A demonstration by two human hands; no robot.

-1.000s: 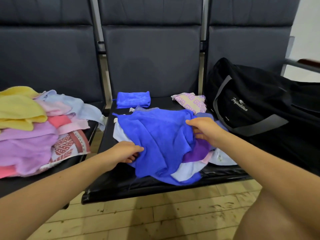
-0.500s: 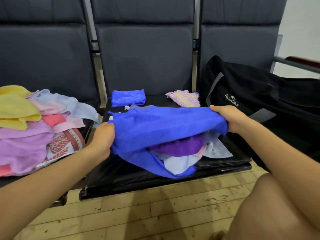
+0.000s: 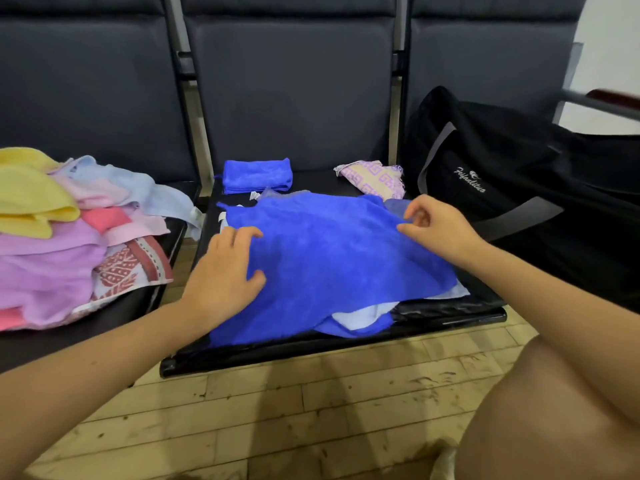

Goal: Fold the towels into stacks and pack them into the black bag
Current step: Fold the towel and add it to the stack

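The blue towel (image 3: 332, 258) lies spread across the middle seat (image 3: 311, 355) at the centre of the frame, draped over a heap of paler towels that bulge beneath it. The left hand (image 3: 225, 271) lies on its left part, fingers straight and flat on the cloth. The right hand (image 3: 433, 223) sits at the far right corner, fingers curled; it looks to be pinching the edge, though I cannot tell for sure.

To fold this cleanly, I judge the cloth wants smoothing flat first, corners squared, then one edge brought over to meet the other. The lumps underneath are the nuisance: a fold made on that heap may come out crooked.

Behind, at upper centre, a folded blue towel (image 3: 257, 175) waits as the start of a stack, with a patterned towel (image 3: 375, 178) just to its right. The black bag (image 3: 519, 202) slumps on the right seat. At left, a pile of unfolded towels (image 3: 52, 237) in yellow, pink and lilac awaits.
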